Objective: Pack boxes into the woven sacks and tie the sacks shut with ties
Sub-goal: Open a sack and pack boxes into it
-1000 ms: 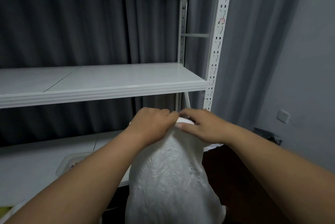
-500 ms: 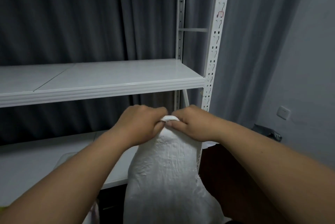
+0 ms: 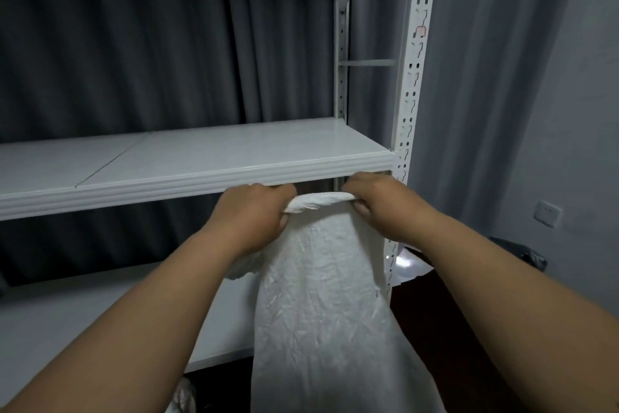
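Since the earlier frames, both hands have drawn apart along the rolled top of the woven sack, where before they met knuckle to knuckle at its middle. Left hand now grips the left end of the rolled mouth, fingers curled over it and thumb beneath. Right hand grips the right end in the same manner. Between them the rolled edge stretches in a shallow arc, just below the front lip of the middle shelf. White woven sack hangs from this grip, creased, widening downward, in front of the lower shelf and beside the perforated white upright of the rack. Grey curtains hang behind the rack. A wall socket sits on the grey wall at right, a dark bag below it.
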